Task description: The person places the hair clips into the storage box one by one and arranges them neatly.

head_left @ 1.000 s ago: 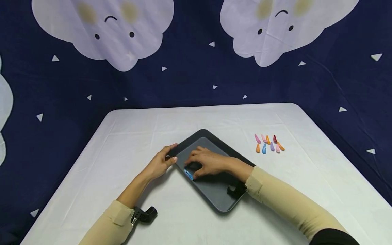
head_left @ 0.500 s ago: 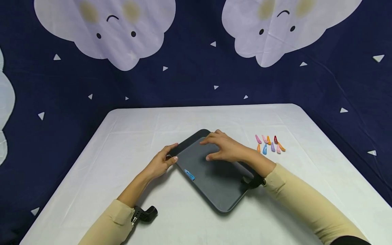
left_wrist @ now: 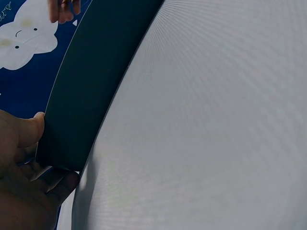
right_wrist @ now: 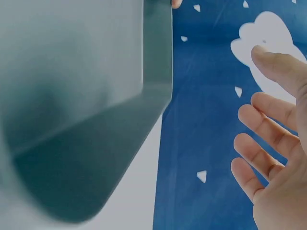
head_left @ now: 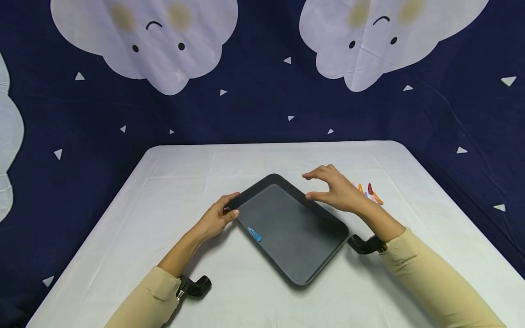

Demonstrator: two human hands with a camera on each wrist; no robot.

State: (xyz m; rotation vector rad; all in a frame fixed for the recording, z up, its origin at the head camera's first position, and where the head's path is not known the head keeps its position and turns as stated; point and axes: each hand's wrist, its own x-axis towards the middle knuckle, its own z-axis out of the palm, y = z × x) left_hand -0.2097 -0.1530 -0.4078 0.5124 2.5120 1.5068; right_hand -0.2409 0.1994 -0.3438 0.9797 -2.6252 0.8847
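Observation:
A dark grey tray [head_left: 287, 232] lies turned at an angle on the white table. One blue hair clip [head_left: 254, 234] rests inside it, along its left side. My left hand [head_left: 215, 218] grips the tray's left corner, thumb on the rim; the left wrist view shows that hand [left_wrist: 29, 167] with its fingers at the tray's outer wall [left_wrist: 91, 81]. Above the tray's upper right edge hovers my right hand [head_left: 338, 189], its fingers spread and holding nothing. It appears empty in the right wrist view too, fingers [right_wrist: 261, 124] apart beside the tray [right_wrist: 86, 158].
Several small coloured hair clips [head_left: 376, 197] lie on the table to the right of the tray, partly hidden behind my right hand and wrist. A dark blue cloth [head_left: 254, 114] with clouds and triangles hangs behind the white table [head_left: 184, 168].
My right hand has moved from beside the blue clip up and right, out past the tray's edge. The blue clip stays in the tray, and my left hand keeps its hold on the corner.

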